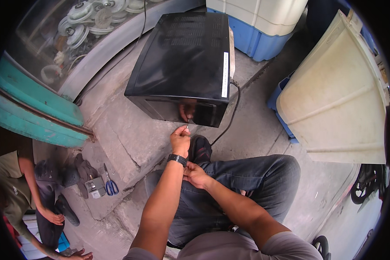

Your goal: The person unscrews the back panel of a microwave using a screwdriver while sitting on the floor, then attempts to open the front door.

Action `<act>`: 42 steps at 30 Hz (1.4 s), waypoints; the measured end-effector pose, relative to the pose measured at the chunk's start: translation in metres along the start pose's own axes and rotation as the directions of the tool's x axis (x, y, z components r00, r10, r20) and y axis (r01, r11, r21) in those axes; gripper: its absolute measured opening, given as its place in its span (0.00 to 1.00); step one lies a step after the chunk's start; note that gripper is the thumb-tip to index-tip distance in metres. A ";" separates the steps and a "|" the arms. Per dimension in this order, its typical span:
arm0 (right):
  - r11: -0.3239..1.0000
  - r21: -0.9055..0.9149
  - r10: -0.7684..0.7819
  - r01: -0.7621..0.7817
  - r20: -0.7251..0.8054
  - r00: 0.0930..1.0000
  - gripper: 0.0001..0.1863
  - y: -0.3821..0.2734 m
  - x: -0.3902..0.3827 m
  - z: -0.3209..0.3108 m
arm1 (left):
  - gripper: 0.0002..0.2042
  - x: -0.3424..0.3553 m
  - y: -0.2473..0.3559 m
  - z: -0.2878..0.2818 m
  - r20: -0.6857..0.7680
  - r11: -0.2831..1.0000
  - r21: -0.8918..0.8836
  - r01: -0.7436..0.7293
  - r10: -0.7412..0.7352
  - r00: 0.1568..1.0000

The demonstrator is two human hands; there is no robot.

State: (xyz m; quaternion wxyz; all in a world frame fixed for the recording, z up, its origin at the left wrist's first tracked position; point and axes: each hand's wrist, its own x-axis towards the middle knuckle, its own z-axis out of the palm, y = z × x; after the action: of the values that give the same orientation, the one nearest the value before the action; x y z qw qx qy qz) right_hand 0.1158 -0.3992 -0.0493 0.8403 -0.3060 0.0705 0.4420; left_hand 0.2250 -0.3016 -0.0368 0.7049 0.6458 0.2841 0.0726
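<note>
A black microwave oven stands on the concrete in front of me, its glossy front panel toward me and vent slots in its top. My left hand, with a dark watch at the wrist, is closed in a pinch close to the lower edge of that panel. Between its fingertips is a small, thin metal piece, too small to name, and the panel mirrors the fingers. Against my left wrist, over my leg, my right hand is curled closed; whatever its fingers hold is hidden.
Blue-handled scissors lie beside a small grey box on the left. Another person's hand is at lower left. White-and-blue bins stand behind the microwave, and a large cream panel to the right. A black cord trails from the microwave.
</note>
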 end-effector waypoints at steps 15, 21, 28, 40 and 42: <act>0.990 -0.138 -0.007 -0.001 -0.058 0.998 0.17 0.013 0.019 -0.010 | 0.07 -0.003 0.018 0.001 0.032 0.994 0.052 0.100 -0.102 0.994; 0.936 -0.331 -0.197 0.122 -0.204 0.959 0.13 0.018 0.016 0.009 | 0.07 -0.003 0.019 -0.009 0.056 0.991 0.041 0.129 -0.132 0.990; 0.977 -0.212 -0.052 0.026 -0.116 0.992 0.16 0.016 0.020 -0.014 | 0.07 -0.006 0.028 -0.001 0.119 0.983 -0.013 0.182 -0.179 0.977; 0.997 -0.043 0.064 -0.061 0.080 0.995 0.21 -0.019 0.005 -0.012 | 0.06 0.000 0.016 0.002 0.056 0.990 0.135 0.043 -0.051 0.997; 0.997 -0.057 0.059 -0.051 0.139 0.988 0.21 -0.017 0.010 -0.018 | 0.07 -0.006 0.025 0.007 0.081 0.994 0.052 0.093 -0.097 0.992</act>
State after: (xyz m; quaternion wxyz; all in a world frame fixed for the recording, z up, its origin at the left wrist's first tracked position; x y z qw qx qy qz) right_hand 0.1381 -0.4100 -0.0601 0.8222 -0.2942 0.0076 0.4872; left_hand 0.2305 -0.3064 -0.0113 0.7031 0.6507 0.2865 0.0050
